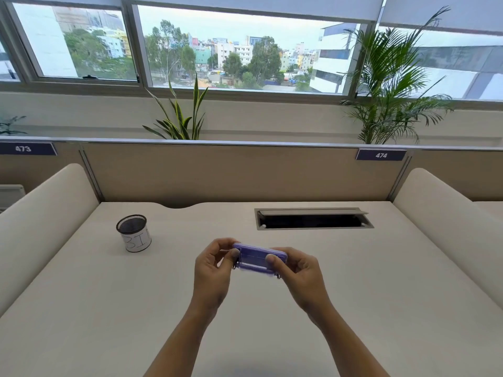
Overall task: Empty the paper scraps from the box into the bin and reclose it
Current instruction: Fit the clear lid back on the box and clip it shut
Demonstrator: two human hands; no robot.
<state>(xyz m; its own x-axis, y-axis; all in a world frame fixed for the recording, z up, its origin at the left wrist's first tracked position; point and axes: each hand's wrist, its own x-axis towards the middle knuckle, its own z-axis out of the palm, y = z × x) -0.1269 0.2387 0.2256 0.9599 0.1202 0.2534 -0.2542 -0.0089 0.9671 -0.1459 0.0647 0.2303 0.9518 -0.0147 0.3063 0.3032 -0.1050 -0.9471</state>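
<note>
While both hands are gripping it from opposite ends, the box is hovering above the middle of the desk, clear of the surface.

Box: the small purple box (260, 258) is sitting level between the two hands, its long side running left to right; its lid seems to be down, though motion blur is softening the near edge, so that is uncertain.

Left hand: the left hand (213, 270) is curling around the left end of the box, thumb pressing on top near the corner, fingers wrapping behind.

Right hand: the right hand (296, 269) is clasping the right end the same way, thumb lying on the lid, fingers tucking under and behind.

Bin: the bin (134, 233), a dark mesh cup with a white paper label, is standing upright to the left and farther back, well apart from the box.

Desk: the pale desk (381, 295) is lying bare around the hands, giving open room on every side.

Cable slot: the cable slot (313, 219) is gaping open behind the box on the right, near the back edge.

Side edges: the left divider (40, 213) and the right divider (449, 227) are bounding the desk.

Back edge: the partition (231, 172) is rising behind.
</note>
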